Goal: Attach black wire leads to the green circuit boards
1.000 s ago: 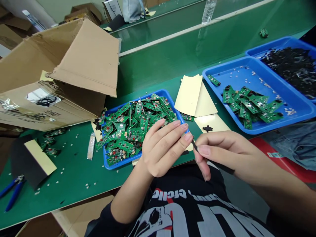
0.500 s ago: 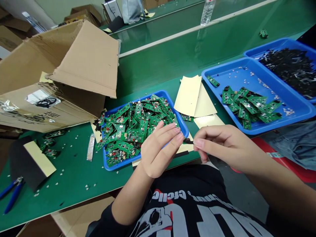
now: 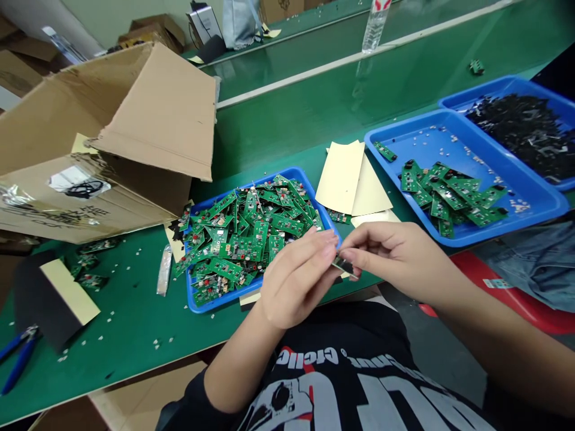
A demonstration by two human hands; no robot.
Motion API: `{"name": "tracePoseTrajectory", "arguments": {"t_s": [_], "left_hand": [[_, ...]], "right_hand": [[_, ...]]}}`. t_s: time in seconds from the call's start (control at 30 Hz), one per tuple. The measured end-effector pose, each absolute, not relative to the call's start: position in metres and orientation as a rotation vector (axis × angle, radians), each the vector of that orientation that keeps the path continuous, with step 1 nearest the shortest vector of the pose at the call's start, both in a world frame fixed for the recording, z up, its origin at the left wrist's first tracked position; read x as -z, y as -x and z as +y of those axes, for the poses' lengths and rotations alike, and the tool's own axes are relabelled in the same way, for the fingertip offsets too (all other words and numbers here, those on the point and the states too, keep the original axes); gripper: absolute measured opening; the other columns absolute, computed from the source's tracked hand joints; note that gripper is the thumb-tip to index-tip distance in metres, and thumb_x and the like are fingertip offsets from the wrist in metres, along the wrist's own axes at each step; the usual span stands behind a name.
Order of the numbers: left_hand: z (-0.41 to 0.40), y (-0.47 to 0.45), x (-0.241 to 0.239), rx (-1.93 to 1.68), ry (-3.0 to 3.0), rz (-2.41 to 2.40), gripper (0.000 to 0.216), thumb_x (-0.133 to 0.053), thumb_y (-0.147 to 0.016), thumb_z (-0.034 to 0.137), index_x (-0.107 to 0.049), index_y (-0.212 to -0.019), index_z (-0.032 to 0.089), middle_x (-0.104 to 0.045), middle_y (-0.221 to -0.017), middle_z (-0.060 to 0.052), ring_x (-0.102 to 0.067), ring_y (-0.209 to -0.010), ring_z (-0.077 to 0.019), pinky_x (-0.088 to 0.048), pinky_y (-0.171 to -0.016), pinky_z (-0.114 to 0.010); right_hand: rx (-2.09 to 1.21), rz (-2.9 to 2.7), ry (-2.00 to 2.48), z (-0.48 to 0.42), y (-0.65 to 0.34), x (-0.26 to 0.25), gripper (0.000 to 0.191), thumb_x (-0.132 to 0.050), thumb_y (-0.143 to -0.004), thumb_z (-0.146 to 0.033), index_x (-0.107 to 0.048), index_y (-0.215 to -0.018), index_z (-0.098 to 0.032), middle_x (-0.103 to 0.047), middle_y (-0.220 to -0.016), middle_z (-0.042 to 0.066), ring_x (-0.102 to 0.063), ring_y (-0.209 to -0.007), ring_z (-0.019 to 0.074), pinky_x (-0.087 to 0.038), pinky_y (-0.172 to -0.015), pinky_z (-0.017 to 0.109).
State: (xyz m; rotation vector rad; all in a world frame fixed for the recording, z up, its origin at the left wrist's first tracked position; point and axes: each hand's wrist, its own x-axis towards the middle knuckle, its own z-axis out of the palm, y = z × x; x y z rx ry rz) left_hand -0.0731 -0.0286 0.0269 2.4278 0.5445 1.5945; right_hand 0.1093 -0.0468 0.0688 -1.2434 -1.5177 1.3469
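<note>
A green circuit board (image 3: 348, 269) is held in my left hand (image 3: 299, 272), whose closed fingers cover most of it; only one end shows. My right hand (image 3: 395, 254) is closed in a pinch at that end, its thumb and fingertips against a small black piece (image 3: 342, 261) on the board. The fingers of both hands meet there, so the exact contact is hidden. Just behind my left hand, a blue tray (image 3: 211, 305) holds a heap of green circuit boards (image 3: 242, 239).
To the right, a blue tray (image 3: 406, 224) carries more boards and small pale bits; beyond it, another tray (image 3: 476, 84) holds black pieces. Cream sheets (image 3: 341, 176) lie between trays. An open cardboard box (image 3: 157, 114) stands left, with blue-handled pliers (image 3: 20, 359) near the front edge.
My right hand has moved left and closed in against my left hand. The end of the board now shows between them, and the black piece is against it.
</note>
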Motion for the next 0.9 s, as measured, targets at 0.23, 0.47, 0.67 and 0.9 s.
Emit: {"name": "tracePoseTrajectory", "arguments": {"t_s": [0.23,0.47,0.67,0.9], "left_hand": [[-0.036,0.059,-0.024,-1.615,-1.698,0.58,0.048,-0.065,-0.084,0.012,-0.052,-0.128,0.024,-0.062,-0.114,-0.005,-0.064,-0.105,-0.0176,-0.058,-0.089,-0.031],[-0.044,0.054,-0.026,-1.483,-1.447,0.618,0.035,-0.061,-0.089,0.033,-0.056,-0.123,0.029,-0.058,-0.124,-0.007,-0.067,-0.095,-0.0162,-0.061,-0.077,-0.027],[-0.048,0.058,-0.031,-1.275,-1.477,0.78,0.043,-0.048,-0.093,0.045,-0.05,-0.131,0.025,-0.06,-0.125,-0.01,-0.068,-0.098,-0.0212,-0.062,-0.08,-0.033],[-0.047,0.056,-0.039,-1.207,-1.181,0.866,0.028,-0.052,-0.092,0.033,-0.063,-0.114,0.02,-0.07,-0.107,-0.008,-0.072,-0.08,-0.0196,-0.065,-0.062,-0.03]], "right_hand": [[-0.997,-1.515,1.196,-0.053,-0.109,-0.064,0.007,-0.065,-0.079,-0.019,-0.065,-0.073,-0.022,-0.067,-0.065,-0.002,-0.061,-0.057,0.0102,-0.048,-0.052,0.019],[-0.724,-1.581,1.131,-0.054,-0.104,-0.058,0.014,-0.062,-0.081,-0.011,-0.059,-0.073,-0.023,-0.062,-0.067,-0.002,-0.059,-0.063,0.0125,-0.048,-0.057,0.025],[-0.544,-1.651,1.112,-0.051,-0.104,-0.06,0.017,-0.062,-0.083,-0.011,-0.058,-0.073,-0.025,-0.063,-0.068,-0.001,-0.059,-0.064,0.0151,-0.046,-0.057,0.03],[-0.372,-1.706,1.169,-0.045,-0.106,-0.059,0.017,-0.061,-0.082,-0.011,-0.057,-0.073,-0.024,-0.062,-0.065,-0.001,-0.057,-0.062,0.0156,-0.044,-0.055,0.031]]}}
